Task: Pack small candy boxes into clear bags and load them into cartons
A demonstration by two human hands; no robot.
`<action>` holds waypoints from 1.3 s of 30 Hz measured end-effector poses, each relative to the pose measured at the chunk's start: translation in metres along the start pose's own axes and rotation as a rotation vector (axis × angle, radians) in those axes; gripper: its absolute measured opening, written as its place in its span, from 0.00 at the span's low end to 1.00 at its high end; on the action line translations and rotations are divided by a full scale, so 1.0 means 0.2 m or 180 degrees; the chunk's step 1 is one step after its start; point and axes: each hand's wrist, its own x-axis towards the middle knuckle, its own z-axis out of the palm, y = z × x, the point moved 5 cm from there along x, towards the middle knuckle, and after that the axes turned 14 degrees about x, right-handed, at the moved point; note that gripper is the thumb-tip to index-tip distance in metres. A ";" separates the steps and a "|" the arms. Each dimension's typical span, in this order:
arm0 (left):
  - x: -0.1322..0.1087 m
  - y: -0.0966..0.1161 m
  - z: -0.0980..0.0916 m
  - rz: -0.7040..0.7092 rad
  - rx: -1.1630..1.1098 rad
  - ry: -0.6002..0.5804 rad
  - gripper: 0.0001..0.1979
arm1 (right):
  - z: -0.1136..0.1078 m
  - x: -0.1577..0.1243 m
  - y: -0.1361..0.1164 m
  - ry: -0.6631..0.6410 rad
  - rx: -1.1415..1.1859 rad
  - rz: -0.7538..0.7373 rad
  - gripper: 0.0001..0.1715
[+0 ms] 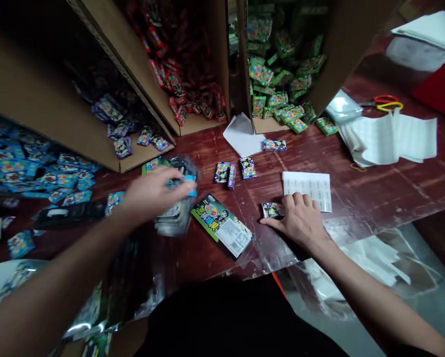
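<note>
Head view | left of the printed card (218, 218): left hand (151, 191) (motion-blurred) pinching a blue packet (190, 183) over a clear-wrapped stack (173, 225) | right of the card: right hand (303, 220) grasping a purple box (272, 210) against the table (359, 196), probably for steadiness

Blurred throughout the left hand (157, 191), too much so to make out the contact between its fingers and the small blue piece (190, 184). Smeared likewise in the clear packs (173, 225) beneath. Hidden in part by the right hand (304, 220), at one end of the purple box (272, 210) and a lower corner of the label sheet (307, 181). Too small to read in that sheet's print. Lost in shadow, deep among the red packets (175, 84). Cut off at the left edge in the heap of blue packets (21, 166).
</note>
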 end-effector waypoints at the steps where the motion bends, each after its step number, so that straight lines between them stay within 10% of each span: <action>1: 0.02 0.18 0.03 0.0124 -0.0255 -0.0040 0.24 | -0.01 -0.01 0.01 0.0034 -0.0099 0.0070 0.52; 4: 0.07 0.60 0.20 0.0316 -0.0734 -0.0420 0.23 | -0.04 -0.05 0.07 0.0041 -0.0131 0.0145 0.52; 7: 0.11 0.78 0.38 0.0369 -0.0952 -0.0996 0.22 | -0.06 -0.08 0.12 -0.0285 0.0347 -0.0302 0.47; 15: 0.07 0.85 0.43 0.1507 -0.0334 -0.0300 0.60 | -0.06 0.00 0.11 -0.1319 0.0981 -0.1752 0.63; 21: 0.07 0.91 0.52 0.1487 -0.0252 -0.0396 0.53 | 0.00 0.16 0.07 -0.1205 0.1146 -0.1865 0.51; 28: 0.05 0.85 0.58 0.1097 -0.0446 -0.0410 0.60 | 0.03 0.25 0.00 -0.0789 0.1993 -0.2011 0.62; 34: 0.09 0.87 0.54 0.1130 -0.0264 -0.0530 0.42 | -0.20 0.87 0.50 0.0373 0.1497 -0.0666 0.33; 39: 0.06 0.87 0.50 0.0958 -0.0177 -0.0690 0.45 | -0.17 1.24 0.75 0.0535 0.1174 0.0336 0.23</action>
